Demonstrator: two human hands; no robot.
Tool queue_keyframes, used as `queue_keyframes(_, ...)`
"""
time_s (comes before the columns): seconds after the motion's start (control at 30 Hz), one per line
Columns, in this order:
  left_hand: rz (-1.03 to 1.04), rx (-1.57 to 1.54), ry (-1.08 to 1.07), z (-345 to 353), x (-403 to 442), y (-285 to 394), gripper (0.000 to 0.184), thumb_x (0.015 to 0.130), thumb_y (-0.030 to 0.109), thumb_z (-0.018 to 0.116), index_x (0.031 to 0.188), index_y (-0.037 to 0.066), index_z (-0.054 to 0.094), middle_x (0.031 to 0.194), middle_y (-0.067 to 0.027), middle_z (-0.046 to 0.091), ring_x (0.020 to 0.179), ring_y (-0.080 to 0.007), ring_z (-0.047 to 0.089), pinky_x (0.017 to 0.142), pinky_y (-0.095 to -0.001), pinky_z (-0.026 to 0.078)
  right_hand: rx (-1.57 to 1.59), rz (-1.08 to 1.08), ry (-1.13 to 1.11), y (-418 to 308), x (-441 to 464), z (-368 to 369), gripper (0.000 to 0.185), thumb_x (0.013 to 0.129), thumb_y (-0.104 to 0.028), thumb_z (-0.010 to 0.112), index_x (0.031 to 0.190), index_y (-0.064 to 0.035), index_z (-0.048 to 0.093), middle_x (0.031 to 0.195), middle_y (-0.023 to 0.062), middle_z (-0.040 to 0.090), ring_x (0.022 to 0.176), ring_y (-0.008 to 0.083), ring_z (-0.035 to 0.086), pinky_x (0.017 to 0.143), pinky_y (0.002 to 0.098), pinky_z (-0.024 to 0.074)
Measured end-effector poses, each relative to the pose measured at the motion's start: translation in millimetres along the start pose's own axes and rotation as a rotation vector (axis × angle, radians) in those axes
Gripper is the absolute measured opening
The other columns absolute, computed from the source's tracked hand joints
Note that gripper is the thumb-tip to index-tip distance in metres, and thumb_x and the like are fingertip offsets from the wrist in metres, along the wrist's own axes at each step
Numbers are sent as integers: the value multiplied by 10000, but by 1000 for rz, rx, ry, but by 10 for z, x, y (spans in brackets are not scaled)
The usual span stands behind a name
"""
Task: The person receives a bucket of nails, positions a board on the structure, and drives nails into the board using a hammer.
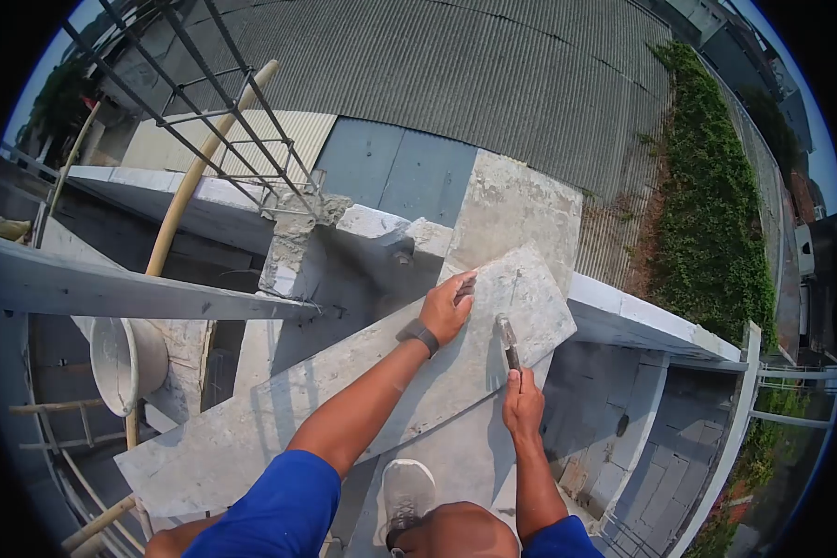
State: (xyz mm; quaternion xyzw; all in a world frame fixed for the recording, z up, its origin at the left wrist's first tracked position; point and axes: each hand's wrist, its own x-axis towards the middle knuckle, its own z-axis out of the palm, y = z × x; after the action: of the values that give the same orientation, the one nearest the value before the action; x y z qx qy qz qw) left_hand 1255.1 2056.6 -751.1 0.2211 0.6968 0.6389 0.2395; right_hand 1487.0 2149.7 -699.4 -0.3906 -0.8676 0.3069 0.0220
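A long grey board [344, 381] lies slanted from the lower left to the centre right, with a rough, spotted surface. My left hand [447, 307] rests at its upper edge, fingers curled over toward the far side, a dark band on the wrist. In my right hand [523, 405] is the dark handle of a hammer [509, 342], whose metal head is over the right part of the board. Whether the head touches the board cannot be made out.
Steel rebar [242, 112] rises from a rough concrete column [293, 232] at upper left. A bamboo pole [191, 186] leans beside it. A pale bucket [126, 363] stands left. Block walls [651, 316] edge drops on both sides. Beyond lie corrugated roofs [456, 65] and green plants [716, 195].
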Motion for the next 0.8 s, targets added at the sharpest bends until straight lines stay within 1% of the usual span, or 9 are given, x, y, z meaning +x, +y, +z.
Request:
queue_keyframes(0.1, 9, 70, 154, -672, -866, 179, 388, 945, 51, 667, 1329, 15, 619, 1188, -172, 726, 1099, -231, 714, 949, -342, 564, 19, 84, -77, 41, -83, 97, 394, 1097, -399, 430, 1044, -36, 576, 770, 263, 642, 732, 487, 629, 638, 541, 442)
queue_keyframes(0.17, -34, 123, 290, -1237, -1473, 385, 335, 943, 69, 684, 1273, 19, 663, 1116, -150, 749, 1021, -207, 734, 888, -324, 575, 141, -35, 8, 5, -91, 138, 431, 1105, -392, 416, 1007, -1, 564, 721, 221, 579, 664, 401, 558, 642, 489, 428)
queue_keyframes(0.33, 89, 562, 1109, -2922, -2844, 754, 99, 960, 110, 714, 1007, 24, 719, 870, -37, 726, 761, -79, 655, 688, -242, 525, 152, -115, 5, 403, 159, 185, 513, 1106, -410, 409, 913, 37, 571, 668, 124, 506, 617, 262, 468, 616, 419, 399)
queue_keyframes(0.37, 86, 483, 1266, -3292, -3054, 776, 115, 941, 129, 726, 994, 26, 730, 902, -90, 744, 777, -142, 696, 727, -282, 542, 142, -99, -26, 318, 166, 78, 513, 1105, -413, 412, 904, 31, 571, 658, 102, 482, 605, 236, 444, 599, 402, 383)
queue_keyframes(0.4, 149, 706, 1410, -3676, -3198, 850, 107, 950, 129, 716, 980, 26, 724, 895, -85, 739, 774, -136, 691, 726, -281, 542, 128, -76, -55, 234, 135, 33, 513, 1104, -417, 414, 895, 25, 571, 648, 80, 458, 592, 209, 420, 582, 384, 366)
queue_keyframes(0.47, 280, 598, 1585, -4208, -3317, 1093, 115, 952, 138, 714, 979, 26, 722, 875, -82, 735, 760, -145, 689, 721, -293, 545, 201, -45, -93, 134, 51, 100, 510, 1101, -423, 421, 883, 12, 573, 641, 45, 423, 581, 161, 386, 560, 353, 330)
queue_keyframes(0.6, -72, 694, 1380, -5102, -3373, 1486, 192, 910, 146, 736, 1065, 33, 738, 944, -111, 772, 850, -198, 738, 796, -324, 564, 277, -61, -190, -259, -185, 341, 502, 1099, -419, 430, 861, -2, 577, 634, 4, 388, 568, 114, 354, 538, 313, 297)
queue_keyframes(0.7, -561, 907, 912, -5956, -3468, 1057, 272, 887, 137, 741, 1142, 40, 738, 1088, -143, 770, 1005, -266, 742, 900, -359, 563, 175, -131, -292, -656, -416, 442, 471, 1094, -390, 464, 864, 1, 586, 639, 21, 421, 574, 121, 383, 544, 323, 322)
queue_keyframes(0.8, -687, 938, 484, -6299, -3422, 794, 320, 881, 134, 741, 1187, 44, 730, 1201, -158, 739, 1126, -316, 703, 990, -390, 538, 131, -186, -321, -863, -615, 566, 454, 1091, -373, 474, 880, 9, 597, 661, 67, 493, 589, 152, 437, 568, 349, 375)
